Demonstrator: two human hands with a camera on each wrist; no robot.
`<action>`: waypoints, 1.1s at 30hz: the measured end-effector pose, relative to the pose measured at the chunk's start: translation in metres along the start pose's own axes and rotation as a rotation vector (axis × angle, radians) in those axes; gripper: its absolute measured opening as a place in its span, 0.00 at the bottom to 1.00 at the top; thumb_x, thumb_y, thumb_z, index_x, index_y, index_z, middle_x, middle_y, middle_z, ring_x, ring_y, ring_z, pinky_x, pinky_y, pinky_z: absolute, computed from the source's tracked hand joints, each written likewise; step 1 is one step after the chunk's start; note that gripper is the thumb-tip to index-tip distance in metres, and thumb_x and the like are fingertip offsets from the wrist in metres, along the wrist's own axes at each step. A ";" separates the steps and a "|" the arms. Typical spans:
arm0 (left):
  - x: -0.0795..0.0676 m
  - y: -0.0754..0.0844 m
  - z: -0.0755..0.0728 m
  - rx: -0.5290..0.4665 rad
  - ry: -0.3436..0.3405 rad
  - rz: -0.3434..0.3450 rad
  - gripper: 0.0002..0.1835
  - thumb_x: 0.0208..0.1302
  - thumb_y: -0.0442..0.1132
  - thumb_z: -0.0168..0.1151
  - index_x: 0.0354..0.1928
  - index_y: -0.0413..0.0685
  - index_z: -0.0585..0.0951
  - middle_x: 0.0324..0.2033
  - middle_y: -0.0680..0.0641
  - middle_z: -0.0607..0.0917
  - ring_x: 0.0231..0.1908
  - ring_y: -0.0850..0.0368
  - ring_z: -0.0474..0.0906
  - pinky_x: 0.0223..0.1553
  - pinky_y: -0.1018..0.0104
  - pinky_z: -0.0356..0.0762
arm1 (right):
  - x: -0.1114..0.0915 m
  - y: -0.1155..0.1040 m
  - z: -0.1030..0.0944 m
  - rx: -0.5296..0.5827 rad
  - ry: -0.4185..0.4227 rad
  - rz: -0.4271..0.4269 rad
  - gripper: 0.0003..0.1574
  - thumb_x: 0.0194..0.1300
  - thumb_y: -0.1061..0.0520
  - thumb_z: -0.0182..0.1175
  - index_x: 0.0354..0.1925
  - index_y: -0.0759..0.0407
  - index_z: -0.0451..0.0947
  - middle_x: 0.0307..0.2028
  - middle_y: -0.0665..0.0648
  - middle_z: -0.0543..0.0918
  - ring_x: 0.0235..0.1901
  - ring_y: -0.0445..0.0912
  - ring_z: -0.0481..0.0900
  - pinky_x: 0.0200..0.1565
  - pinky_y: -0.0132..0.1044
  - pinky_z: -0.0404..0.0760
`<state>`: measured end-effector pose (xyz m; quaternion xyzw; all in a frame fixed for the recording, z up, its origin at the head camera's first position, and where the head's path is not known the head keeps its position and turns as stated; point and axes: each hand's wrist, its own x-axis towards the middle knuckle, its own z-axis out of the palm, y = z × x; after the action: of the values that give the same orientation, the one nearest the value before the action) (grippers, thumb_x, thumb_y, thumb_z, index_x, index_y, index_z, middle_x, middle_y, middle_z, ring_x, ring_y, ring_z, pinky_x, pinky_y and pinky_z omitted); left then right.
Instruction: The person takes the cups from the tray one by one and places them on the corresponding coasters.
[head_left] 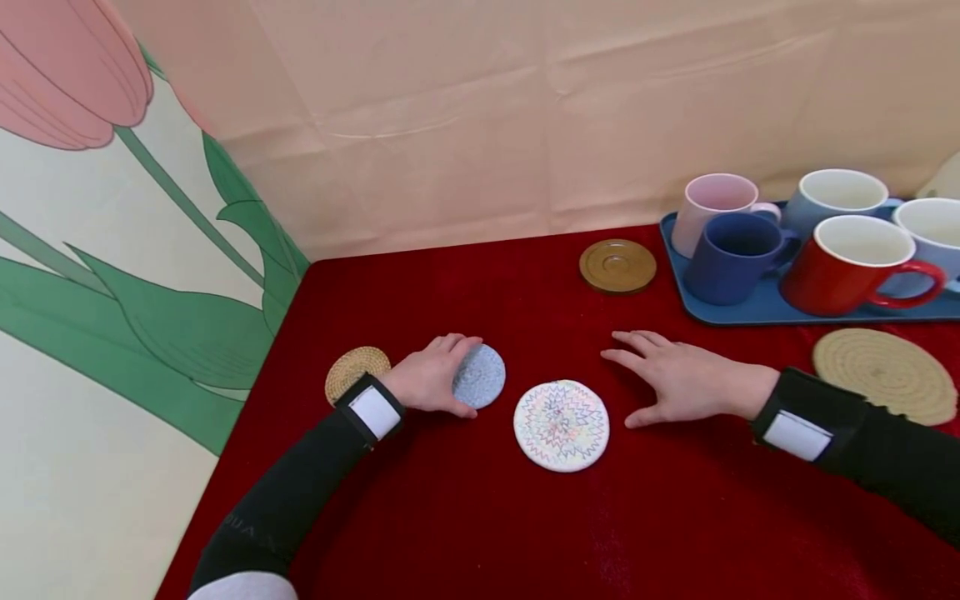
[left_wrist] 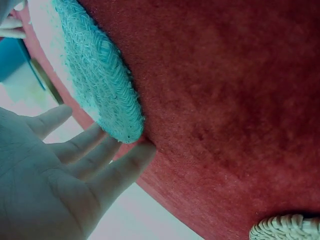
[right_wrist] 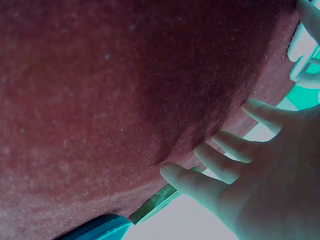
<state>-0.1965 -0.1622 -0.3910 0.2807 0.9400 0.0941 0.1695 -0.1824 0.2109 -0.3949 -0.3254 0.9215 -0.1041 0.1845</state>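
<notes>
A small light blue round coaster (head_left: 481,377) lies on the red cloth, with my left hand (head_left: 431,375) at its left side. In the left wrist view the extended fingers (left_wrist: 117,170) reach the rim of the woven blue coaster (left_wrist: 102,75). A white coaster (head_left: 562,426) with a coloured zigzag pattern lies between the two hands. To its right is my right hand (head_left: 678,379), fingers spread, holding nothing. The right wrist view shows its fingers (right_wrist: 200,187) stretched low over the cloth.
A woven tan coaster (head_left: 357,372) lies left of my left hand. At the back are a brown wooden saucer (head_left: 617,267) and a blue tray (head_left: 720,313) with several mugs, including a red mug (head_left: 832,279). A beige woven mat (head_left: 885,375) lies behind my right forearm.
</notes>
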 end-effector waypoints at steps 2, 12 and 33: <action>0.000 0.000 0.001 0.010 0.018 0.011 0.55 0.50 0.56 0.80 0.76 0.49 0.60 0.66 0.42 0.70 0.64 0.47 0.69 0.53 0.52 0.80 | 0.000 0.000 0.000 -0.001 0.002 -0.001 0.61 0.54 0.27 0.70 0.74 0.57 0.65 0.74 0.71 0.60 0.71 0.70 0.58 0.60 0.68 0.71; 0.002 -0.001 -0.001 0.040 0.024 0.011 0.52 0.50 0.57 0.80 0.73 0.49 0.63 0.64 0.42 0.72 0.60 0.48 0.71 0.52 0.55 0.80 | 0.001 -0.002 0.001 0.006 0.000 -0.007 0.60 0.55 0.27 0.70 0.74 0.57 0.65 0.74 0.70 0.60 0.70 0.70 0.58 0.59 0.66 0.74; 0.044 0.006 -0.013 0.080 0.023 0.014 0.49 0.53 0.59 0.77 0.70 0.46 0.63 0.60 0.41 0.74 0.55 0.48 0.71 0.51 0.56 0.80 | 0.000 -0.001 0.000 0.004 -0.003 0.005 0.61 0.55 0.28 0.70 0.75 0.57 0.65 0.75 0.71 0.59 0.71 0.71 0.56 0.60 0.67 0.72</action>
<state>-0.2331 -0.1336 -0.3895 0.2927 0.9429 0.0607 0.1467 -0.1816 0.2103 -0.3948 -0.3229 0.9219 -0.1048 0.1869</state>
